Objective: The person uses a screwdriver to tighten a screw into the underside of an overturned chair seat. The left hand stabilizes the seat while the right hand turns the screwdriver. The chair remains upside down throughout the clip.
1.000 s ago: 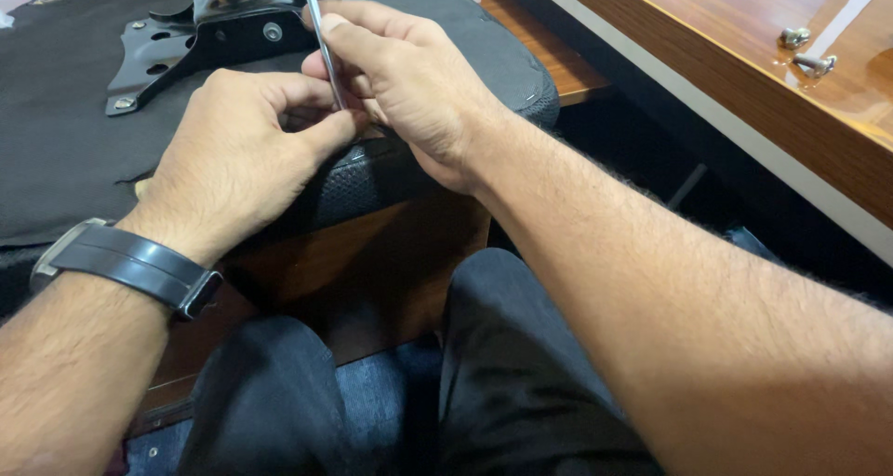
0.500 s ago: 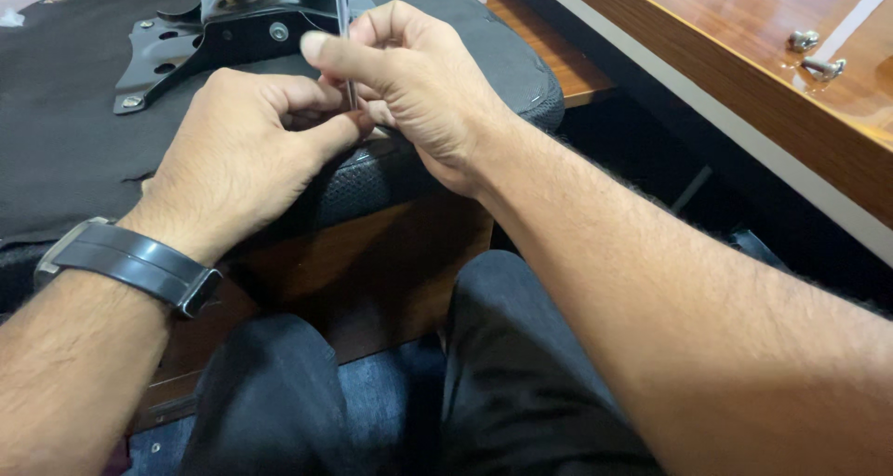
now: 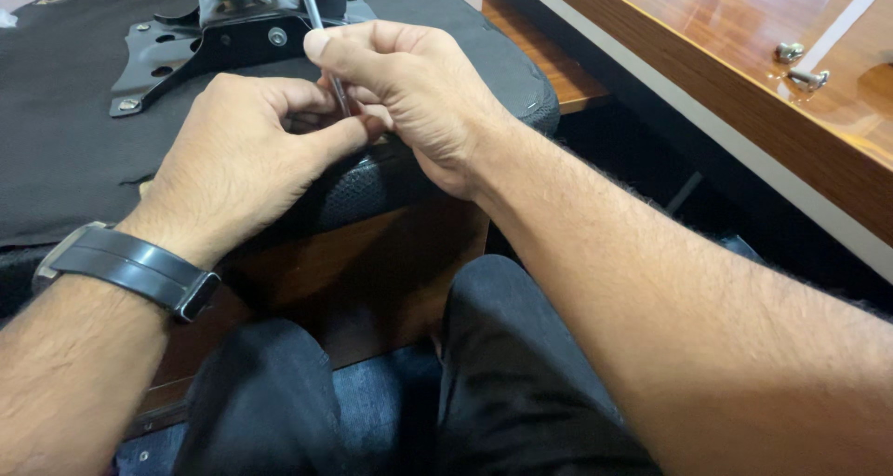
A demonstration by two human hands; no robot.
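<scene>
Both hands have barely shifted since the earlier frame; the thin metal tool stands a little more upright between them now. Left hand (image 3: 246,155) and right hand (image 3: 419,94) meet in the upper middle of the frame, fingers closed around the screwdriver (image 3: 324,43), whose shaft rises from between the thumbs to a teal handle at the top edge. What the tip touches is hidden by the fingers. Under the hands lies an upturned black seat cushion (image 3: 65,150) with a black metal bracket (image 3: 209,48) bolted on at upper left. A black wristwatch (image 3: 130,267) sits on the left wrist. Two screws (image 3: 800,65) rest on the wooden surface (image 3: 707,57) at upper right.
</scene>
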